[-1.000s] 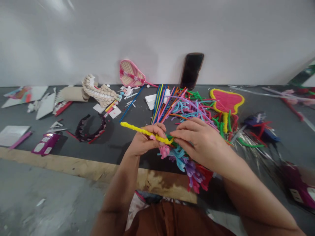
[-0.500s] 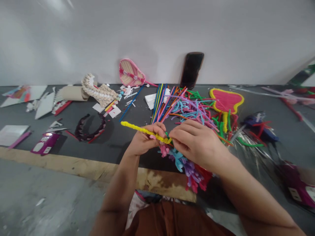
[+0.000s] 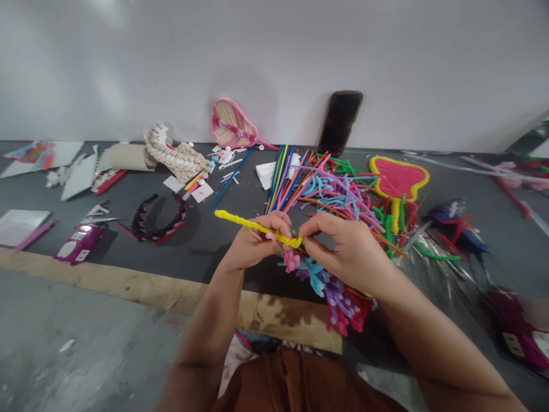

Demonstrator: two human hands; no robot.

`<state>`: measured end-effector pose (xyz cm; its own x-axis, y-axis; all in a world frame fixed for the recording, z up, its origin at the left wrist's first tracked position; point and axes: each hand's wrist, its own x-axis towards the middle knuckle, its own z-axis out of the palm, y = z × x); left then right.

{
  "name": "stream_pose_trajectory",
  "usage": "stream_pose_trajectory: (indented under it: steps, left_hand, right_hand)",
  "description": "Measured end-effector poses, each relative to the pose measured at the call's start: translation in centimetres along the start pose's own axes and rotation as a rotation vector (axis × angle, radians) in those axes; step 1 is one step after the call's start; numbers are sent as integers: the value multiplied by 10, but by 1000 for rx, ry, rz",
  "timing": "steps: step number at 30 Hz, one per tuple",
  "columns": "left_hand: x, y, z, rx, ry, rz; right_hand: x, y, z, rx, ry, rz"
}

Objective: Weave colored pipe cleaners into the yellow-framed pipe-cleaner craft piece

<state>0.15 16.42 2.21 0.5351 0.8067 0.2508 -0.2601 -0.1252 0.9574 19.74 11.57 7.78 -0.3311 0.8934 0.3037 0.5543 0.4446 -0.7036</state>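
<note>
A twisted yellow pipe cleaner (image 3: 235, 220) sticks out to the left from between the fingers of my left hand (image 3: 253, 246), which is closed on it. My right hand (image 3: 347, 243) pinches its right end with thumb and forefinger. Below both hands hangs a fluffy bunch of pipe cleaner pieces (image 3: 315, 277) in pink, blue, purple and red. It joins the yellow piece near my left fingertips, where the fingers partly hide it. Just beyond my hands lies a pile of loose coloured pipe cleaners (image 3: 326, 191).
Against the wall lean a black phone (image 3: 341, 121) and a pink-rimmed fan (image 3: 234, 123). A pink and yellow paddle shape (image 3: 398, 178) lies right of the pile. To the left are a dark headband (image 3: 158, 220), a purple glue gun (image 3: 79, 243) and a cardboard tube (image 3: 131, 157).
My right thumb and forefinger have spread into a rounder pinch, so a gap shows behind the fingertips. The view has shifted slightly; my left hand keeps its hold.
</note>
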Motion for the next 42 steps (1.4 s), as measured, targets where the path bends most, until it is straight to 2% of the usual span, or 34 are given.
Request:
stream_pose_trajectory:
  steps: [4, 9, 12, 17, 20, 23, 28, 32, 35, 39, 42]
  left_hand:
    - [1, -3, -1, 39, 8, 44]
    - [1, -4, -2, 69, 52, 53]
    - [0, -3, -2, 59, 71, 10]
    - [-2, -2, 0, -111, 63, -166]
    - [-3, -1, 4, -217, 44, -214]
    - [-1, -2, 8, -219, 77, -242]
    - [1, -11, 9, -306, 131, -163]
    - [2, -17, 11, -142, 179, -83]
    - [2, -16, 17, -44, 203, -111]
    - [1, -14, 22, -47, 223, -166]
    - [0, -14, 20, -46, 207, -163]
  right_hand:
    - [2, 3, 0, 193, -32, 106]
    - [7, 7, 1, 349, -66, 151]
    - [9, 7, 3, 319, -62, 122]
    - [8, 4, 3, 84, -7, 30]
    - [6, 4, 2, 42, 8, 39]
    - [4, 5, -1, 34, -15, 54]
    - [6, 10, -1, 55, -1, 143]
    - [9, 17, 0, 93, 57, 211]
    - [10, 22, 1, 155, 61, 220]
    - [9, 25, 3, 285, -19, 232]
    - [9, 25, 2, 293, -46, 257]
